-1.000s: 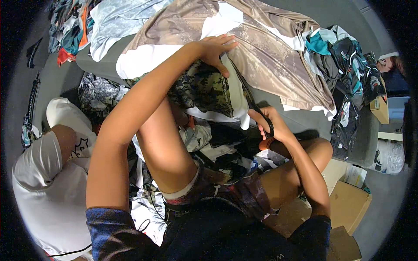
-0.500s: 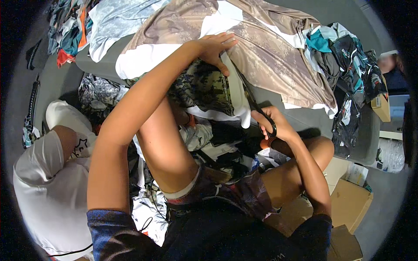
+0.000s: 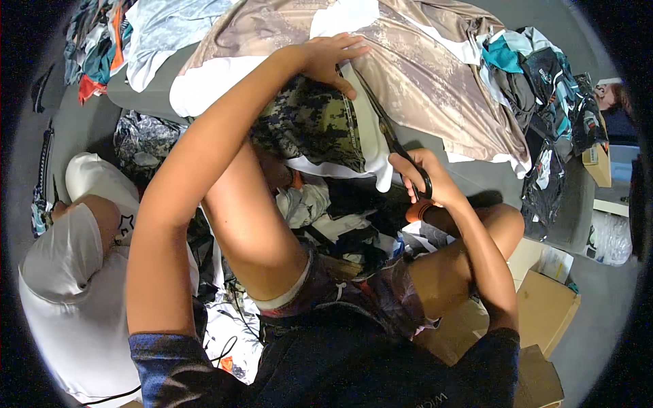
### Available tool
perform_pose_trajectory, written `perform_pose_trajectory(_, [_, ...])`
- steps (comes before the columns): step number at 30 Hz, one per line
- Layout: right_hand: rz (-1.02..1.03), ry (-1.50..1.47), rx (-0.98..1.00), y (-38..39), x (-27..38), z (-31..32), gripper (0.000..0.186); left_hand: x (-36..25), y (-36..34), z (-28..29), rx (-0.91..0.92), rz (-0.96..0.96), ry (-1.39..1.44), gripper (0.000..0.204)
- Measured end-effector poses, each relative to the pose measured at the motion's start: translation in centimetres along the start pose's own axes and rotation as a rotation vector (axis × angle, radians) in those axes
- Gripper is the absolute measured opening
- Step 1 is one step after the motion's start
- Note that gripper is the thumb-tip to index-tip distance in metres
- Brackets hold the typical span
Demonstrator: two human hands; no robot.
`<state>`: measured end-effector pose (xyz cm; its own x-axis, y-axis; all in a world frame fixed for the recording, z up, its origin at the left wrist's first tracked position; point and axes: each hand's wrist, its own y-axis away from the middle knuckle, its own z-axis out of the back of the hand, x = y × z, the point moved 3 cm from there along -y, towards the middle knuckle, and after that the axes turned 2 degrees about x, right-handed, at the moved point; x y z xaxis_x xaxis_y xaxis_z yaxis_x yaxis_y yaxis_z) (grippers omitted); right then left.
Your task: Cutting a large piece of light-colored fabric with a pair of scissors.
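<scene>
Black-handled scissors (image 3: 390, 136) are gripped in my right hand (image 3: 432, 180), its fingers wrapped through the handles. The long blades point up and away along the white edge (image 3: 373, 132) of a dark green camouflage-printed cloth (image 3: 320, 126). My left hand (image 3: 331, 58) lies on top of that cloth at its far end, with fingers stretched out and thumb apart, pressing it near the scissor tips. Beneath and beyond spreads a large tan patterned cloth (image 3: 415, 81) with white borders. The camouflage piece hangs over the near edge of the grey table, toward my knees.
A pile of teal, black and grey clothes (image 3: 537, 81) lies at the right, more garments (image 3: 98, 51) at the far left. Another person in white clothing (image 3: 75, 306) sits close on my left. Cardboard boxes (image 3: 544, 313) stand at lower right. Fabric scraps (image 3: 313, 204) lie between my legs.
The view has shifted slightly, so most things sit a little higher. Both hands keep nearly the same place on the cloth and scissors; the blades look much the same.
</scene>
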<state>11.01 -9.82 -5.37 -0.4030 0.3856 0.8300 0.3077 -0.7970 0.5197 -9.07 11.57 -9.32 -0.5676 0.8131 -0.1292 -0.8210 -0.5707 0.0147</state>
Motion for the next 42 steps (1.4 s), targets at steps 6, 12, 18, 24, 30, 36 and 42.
perform_pose_trajectory(6, [-0.024, -0.001, -0.023, 0.0, 0.3, 0.2, 0.048, -0.2, 0.0, 0.2, 0.009, -0.003, -0.017, 0.106])
perform_pose_trajectory(12, [-0.024, 0.011, -0.04, 0.0, 0.5, 0.0, 0.048, -0.5, 0.0, 0.5, 0.028, 0.001, -0.048, 0.105])
perform_pose_trajectory(18, [-0.048, 0.041, -0.05, -0.2, 0.0, -0.3, 0.05, 0.0, -0.2, -0.1, 0.007, -0.02, -0.025, 0.105])
perform_pose_trajectory(24, [-0.037, 0.027, -0.059, 0.0, 0.2, -0.4, 0.051, 0.0, -0.3, 0.0, 0.004, -0.017, -0.048, 0.11])
perform_pose_trajectory(30, [-0.034, 0.026, -0.065, 0.0, 0.1, -0.4, 0.052, -0.5, -0.2, 0.6, 0.035, -0.019, -0.024, 0.106])
perform_pose_trajectory(36, [-0.035, 0.035, -0.059, 0.1, 0.5, -0.5, 0.053, -0.4, -0.3, 0.7, 0.06, -0.009, -0.009, 0.106])
perform_pose_trajectory(42, [-0.037, 0.037, -0.063, 0.2, 0.3, -0.6, 0.053, -0.2, -0.6, 0.3, 0.073, 0.006, -0.026, 0.106])
